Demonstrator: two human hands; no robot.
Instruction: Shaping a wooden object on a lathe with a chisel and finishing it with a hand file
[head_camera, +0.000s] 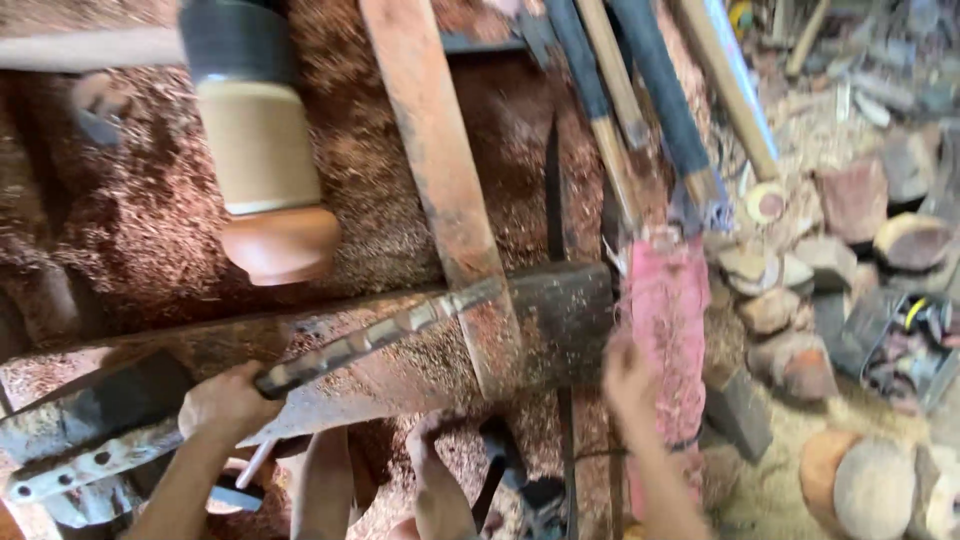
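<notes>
My left hand (226, 400) is closed around the near end of a ribbed metal rod (380, 335). The rod slants up and right across a rusty iron rest (560, 310). My right hand (624, 378) is blurred and lies against the left edge of a pink-red wooden block (668, 330); its grip is unclear. Above the left hand, a turned piece (258, 150) with black, cream and brown bands lies over the shavings. My legs and feet (435, 485) show at the bottom centre.
An orange-rusted flat bar (440, 150) runs diagonally down the middle. Several long-handled chisels (655, 95) lean in from the top right. Rough wood chunks (855, 195) and rounded blanks (865, 485) litter the right side. Red sawdust (130, 220) covers the ground.
</notes>
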